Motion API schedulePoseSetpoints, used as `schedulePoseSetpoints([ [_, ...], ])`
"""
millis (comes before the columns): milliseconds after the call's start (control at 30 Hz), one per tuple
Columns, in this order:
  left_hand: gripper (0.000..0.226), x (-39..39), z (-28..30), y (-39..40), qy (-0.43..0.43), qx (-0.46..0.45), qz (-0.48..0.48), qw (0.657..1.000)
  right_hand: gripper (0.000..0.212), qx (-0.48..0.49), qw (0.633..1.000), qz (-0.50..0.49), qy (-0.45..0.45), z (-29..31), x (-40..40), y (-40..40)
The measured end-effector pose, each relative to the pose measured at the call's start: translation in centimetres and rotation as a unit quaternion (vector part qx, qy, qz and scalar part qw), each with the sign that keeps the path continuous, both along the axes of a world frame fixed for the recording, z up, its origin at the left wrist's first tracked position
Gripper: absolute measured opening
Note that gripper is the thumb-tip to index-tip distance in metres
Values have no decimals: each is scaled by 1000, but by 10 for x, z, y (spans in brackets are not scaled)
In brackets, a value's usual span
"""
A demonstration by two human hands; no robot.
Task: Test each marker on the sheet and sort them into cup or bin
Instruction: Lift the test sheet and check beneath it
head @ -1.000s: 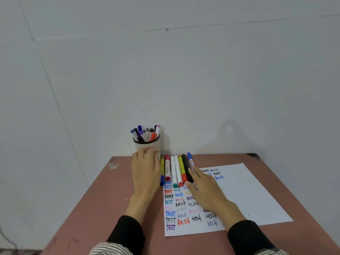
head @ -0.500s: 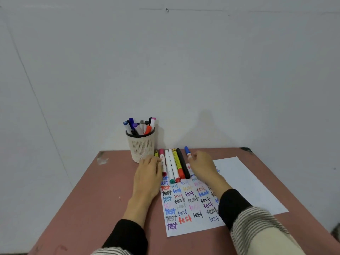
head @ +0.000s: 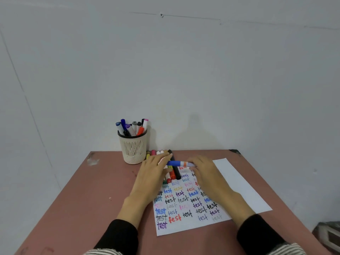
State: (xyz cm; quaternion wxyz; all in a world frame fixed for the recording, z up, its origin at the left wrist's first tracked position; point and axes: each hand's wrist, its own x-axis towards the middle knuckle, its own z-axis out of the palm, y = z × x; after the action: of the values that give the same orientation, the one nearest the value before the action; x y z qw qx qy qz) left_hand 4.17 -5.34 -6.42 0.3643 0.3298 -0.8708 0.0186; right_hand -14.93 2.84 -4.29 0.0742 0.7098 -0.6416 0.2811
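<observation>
The blue marker (head: 177, 163) is being held crosswise above the far end of the sheet (head: 239, 183), its long axis running from the left edge of the surface (head: 95, 196) toward the right edge, roughly parallel to the far edge. Its blue cap end is pointing left and its white, orange-banded barrel is pointing right. The left hand (head: 150, 178) is pinching the cap end with its fingertips while the right hand (head: 206, 176) is gripping the barrel end, fingers curled over it. Held this way, one hand at each end, the marker is probably about to be uncapped by pulling the two hands apart, so that the tip can be tried on the paper.

Just beneath it, the row of untested markers (head: 173, 172) is lying side by side across the sheet's far edge, long axes pointing from the far edge toward the near edge, partly hidden by the left hand. They are likely being kept in a line so each can be taken in turn.

The sheet is lying near the middle of the surface, its left part filled with the word "test" in many colours and its right part blank. The mesh cup (head: 132, 148) is standing at the far edge, left of the row, holding several markers upright. No bin is identifiable in view.
</observation>
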Motion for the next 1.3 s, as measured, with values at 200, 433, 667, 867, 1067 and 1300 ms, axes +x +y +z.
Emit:
schedulePoseSetpoints([
  [200,28,-1,1,6,-46,-14,-16,999,23,24,998,32,52,-7,1,12],
  [433,24,-2,4,9,-73,-40,2,997,42,1,988,16,157,-6,1,12],
  [667,20,13,6,0,17,-3,34,999,32,7,996,-20,89,1,-6,19],
  [867,23,-1,6,8,104,108,29,988,14,60,951,-8,-304,5,-19,17],
  [1067,19,-10,-1,14,234,211,46,948,23,13,736,75,-673,21,-29,17],
  [1300,23,-9,-3,8,239,212,62,945,33,-39,853,-77,-515,4,-31,7],
])
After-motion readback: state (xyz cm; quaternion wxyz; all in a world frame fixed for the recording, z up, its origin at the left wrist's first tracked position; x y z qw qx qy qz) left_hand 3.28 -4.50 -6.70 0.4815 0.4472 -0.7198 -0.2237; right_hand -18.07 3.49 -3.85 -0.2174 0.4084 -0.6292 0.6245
